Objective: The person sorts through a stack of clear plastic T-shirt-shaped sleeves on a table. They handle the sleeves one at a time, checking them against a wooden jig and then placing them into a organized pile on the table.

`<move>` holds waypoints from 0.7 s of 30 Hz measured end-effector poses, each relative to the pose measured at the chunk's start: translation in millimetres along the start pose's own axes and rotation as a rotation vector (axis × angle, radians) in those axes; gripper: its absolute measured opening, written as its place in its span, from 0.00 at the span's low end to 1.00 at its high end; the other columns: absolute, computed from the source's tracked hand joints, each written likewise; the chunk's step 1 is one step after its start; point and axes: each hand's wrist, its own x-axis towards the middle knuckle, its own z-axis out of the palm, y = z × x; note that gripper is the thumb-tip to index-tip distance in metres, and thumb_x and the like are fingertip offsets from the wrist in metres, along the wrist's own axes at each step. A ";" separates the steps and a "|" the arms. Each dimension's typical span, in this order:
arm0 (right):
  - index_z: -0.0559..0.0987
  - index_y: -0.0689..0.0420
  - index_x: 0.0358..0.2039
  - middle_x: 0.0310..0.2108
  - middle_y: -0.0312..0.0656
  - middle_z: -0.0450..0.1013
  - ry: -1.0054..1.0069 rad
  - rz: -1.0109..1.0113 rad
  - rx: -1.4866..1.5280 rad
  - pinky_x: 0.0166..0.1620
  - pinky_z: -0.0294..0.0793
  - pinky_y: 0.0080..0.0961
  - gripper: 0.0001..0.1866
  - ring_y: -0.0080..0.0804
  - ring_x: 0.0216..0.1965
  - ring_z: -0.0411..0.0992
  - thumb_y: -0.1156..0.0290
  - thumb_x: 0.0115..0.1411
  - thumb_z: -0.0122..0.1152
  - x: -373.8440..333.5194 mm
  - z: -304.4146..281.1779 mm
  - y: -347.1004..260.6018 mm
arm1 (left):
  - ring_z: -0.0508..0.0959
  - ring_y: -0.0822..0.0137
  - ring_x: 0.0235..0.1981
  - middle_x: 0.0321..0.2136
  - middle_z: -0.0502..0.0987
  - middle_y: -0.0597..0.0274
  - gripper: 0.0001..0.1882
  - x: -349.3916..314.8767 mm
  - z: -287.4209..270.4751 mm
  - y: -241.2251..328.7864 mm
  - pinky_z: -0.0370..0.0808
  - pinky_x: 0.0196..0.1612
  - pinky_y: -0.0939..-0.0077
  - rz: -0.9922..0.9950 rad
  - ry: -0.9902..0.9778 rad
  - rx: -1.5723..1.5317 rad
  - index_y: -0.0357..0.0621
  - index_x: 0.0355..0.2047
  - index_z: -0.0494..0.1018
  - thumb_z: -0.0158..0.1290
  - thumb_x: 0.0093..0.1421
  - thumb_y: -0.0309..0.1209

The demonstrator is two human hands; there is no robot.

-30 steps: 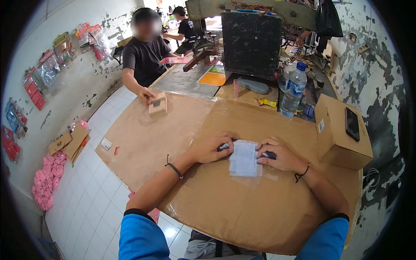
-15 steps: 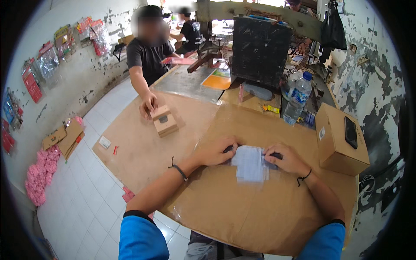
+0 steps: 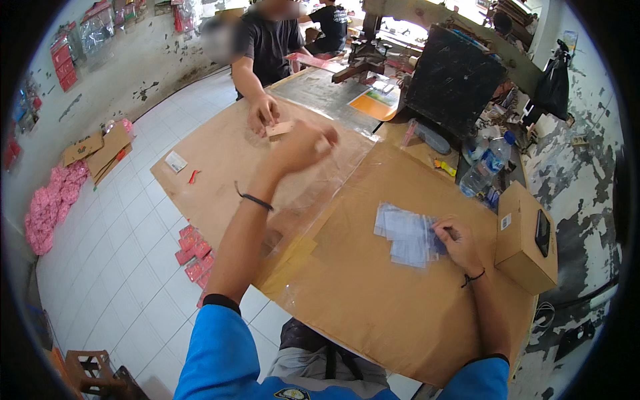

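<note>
My left hand [image 3: 303, 150] is raised over the far left part of the table and smeared by motion, so its fingers cannot be read. Just behind it is a small brown cardboard box [image 3: 279, 130], partly hidden by my hand. A co-worker's hand [image 3: 264, 113] reaches to that box from the far side. Over on the right, my right hand [image 3: 459, 241] has curled fingers pinching the right edge of some thin, see-through whitish plastic bags [image 3: 405, 233]. These lie overlapping and flat on the brown paper-covered table [image 3: 380, 313].
A larger cardboard box [image 3: 517, 250] with a black phone [image 3: 543, 233] on it stands at the right edge. A water bottle [image 3: 487, 167] and a black panel [image 3: 453, 77] are behind. A white card [image 3: 175, 162] and red scrap [image 3: 193, 177] lie at left.
My left hand has let go of the plastic bags and moved up and left toward the small box. My right hand stays at the bags' edge. The view has shifted.
</note>
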 end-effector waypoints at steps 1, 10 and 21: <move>0.80 0.63 0.37 0.40 0.40 0.79 0.025 0.023 0.058 0.51 0.73 0.26 0.07 0.28 0.45 0.75 0.71 0.68 0.64 0.0 2.5 0.9 | 0.81 0.57 0.47 0.46 0.83 0.56 0.21 -6.9 -15.0 -24.2 0.78 0.48 0.63 -0.069 0.069 -0.076 0.45 0.50 0.79 0.65 0.58 0.37; 0.76 0.59 0.43 0.32 0.32 0.73 0.185 0.199 0.200 0.43 0.72 0.18 0.08 0.20 0.35 0.72 0.67 0.74 0.57 -7.7 -3.6 14.0 | 0.77 0.53 0.55 0.54 0.74 0.47 0.37 -36.6 -16.9 -101.4 0.74 0.57 0.64 -0.279 0.172 -0.133 0.34 0.54 0.79 0.71 0.53 0.50; 0.76 0.58 0.40 0.28 0.30 0.71 0.165 0.246 0.218 0.37 0.69 0.16 0.07 0.17 0.31 0.70 0.67 0.74 0.57 -4.5 -9.7 17.7 | 0.76 0.55 0.52 0.51 0.73 0.53 0.28 -33.8 -10.1 -107.2 0.74 0.56 0.65 -0.215 0.061 -0.063 0.38 0.47 0.83 0.71 0.54 0.47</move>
